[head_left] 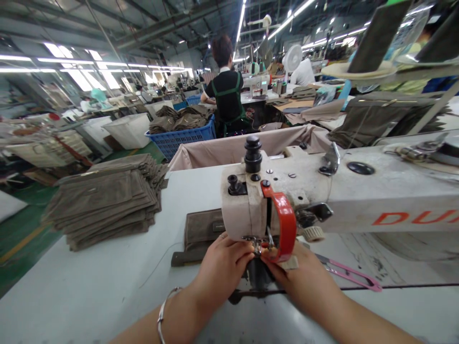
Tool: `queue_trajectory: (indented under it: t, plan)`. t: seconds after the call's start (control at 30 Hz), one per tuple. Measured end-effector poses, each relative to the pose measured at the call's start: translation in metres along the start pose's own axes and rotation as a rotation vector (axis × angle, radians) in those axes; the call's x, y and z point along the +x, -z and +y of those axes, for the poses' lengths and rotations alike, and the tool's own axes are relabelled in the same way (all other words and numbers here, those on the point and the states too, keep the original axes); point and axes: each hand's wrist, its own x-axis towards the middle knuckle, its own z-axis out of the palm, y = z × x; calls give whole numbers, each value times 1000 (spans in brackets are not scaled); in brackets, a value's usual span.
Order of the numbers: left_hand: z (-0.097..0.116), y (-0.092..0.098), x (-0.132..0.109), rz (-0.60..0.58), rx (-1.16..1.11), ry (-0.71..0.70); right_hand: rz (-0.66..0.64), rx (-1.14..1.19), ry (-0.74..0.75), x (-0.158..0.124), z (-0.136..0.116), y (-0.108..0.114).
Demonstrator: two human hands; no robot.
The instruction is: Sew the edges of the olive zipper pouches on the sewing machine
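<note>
A white sewing machine [322, 196] with a red guard [287, 224] stands on the pale table [89, 286]. My left hand [222, 270] and my right hand [304, 282] meet under the machine's head at the needle area [258, 246]. Both have their fingers pinched together there on something I cannot make out. A brown fabric piece [201, 229] lies flat under and behind the machine head, just beyond my left hand. A silver bracelet [165, 308] is on my left wrist.
A stack of brown fabric pieces [107, 200] sits on the table at left. Pink-handled snips [353, 274] lie right of my right hand. Behind are a cloth-lined bin [222, 148], a blue basket of fabric [182, 134] and a person in black [225, 91] facing away.
</note>
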Motion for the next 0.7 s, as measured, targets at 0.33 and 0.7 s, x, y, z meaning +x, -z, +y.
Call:
queue_trajectory:
  t: [0.33, 0.7]
  plan:
    - [4, 2, 4, 47, -10, 52, -6, -62, -7, 1, 1, -3]
    - [0, -1, 2, 27, -2, 91, -2, -42, -5, 2, 0, -4]
